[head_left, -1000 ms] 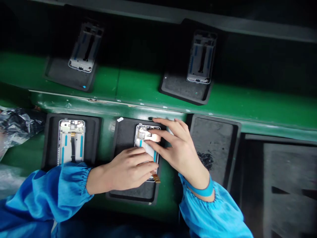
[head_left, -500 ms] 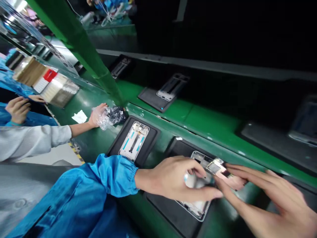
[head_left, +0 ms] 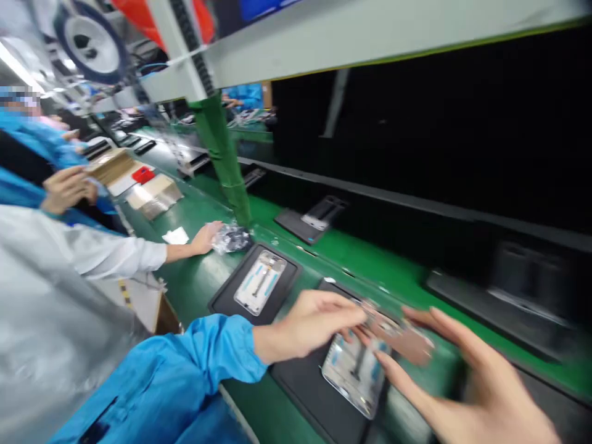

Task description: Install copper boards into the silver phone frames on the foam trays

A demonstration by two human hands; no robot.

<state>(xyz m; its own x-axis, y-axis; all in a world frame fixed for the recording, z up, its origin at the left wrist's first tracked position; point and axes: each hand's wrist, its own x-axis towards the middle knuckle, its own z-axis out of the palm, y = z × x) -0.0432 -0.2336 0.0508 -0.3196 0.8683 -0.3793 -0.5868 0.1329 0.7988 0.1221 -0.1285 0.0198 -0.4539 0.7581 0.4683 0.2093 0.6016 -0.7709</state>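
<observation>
My left hand (head_left: pixel 319 322) is closed, with thumb and fingers pinching the near end of a copper-coloured phone circuit board (head_left: pixel 409 344), which is blurred. Below it a silver phone frame (head_left: pixel 354 373) with blue strips and a dark ribbon lies on a black tray (head_left: pixel 309 385). My right hand (head_left: pixel 467 376) is open, thumb and fingers spread around the board's far end. Whether its thumb touches the board or the frame I cannot tell.
A second phone frame (head_left: pixel 261 280) sits on a black tray (head_left: pixel 222 302) to the left. Beyond it a co-worker's hand (head_left: pixel 206 237) rests by a clear plastic bag (head_left: pixel 231 237). Further trays with phone frames line the green shelf (head_left: pixel 370 265). A green post (head_left: pixel 226 166) stands behind.
The view has tilted upward. My right hand's fingers, earlier around the board, have spread apart. My left hand has moved from over the phone frame to the board's end.
</observation>
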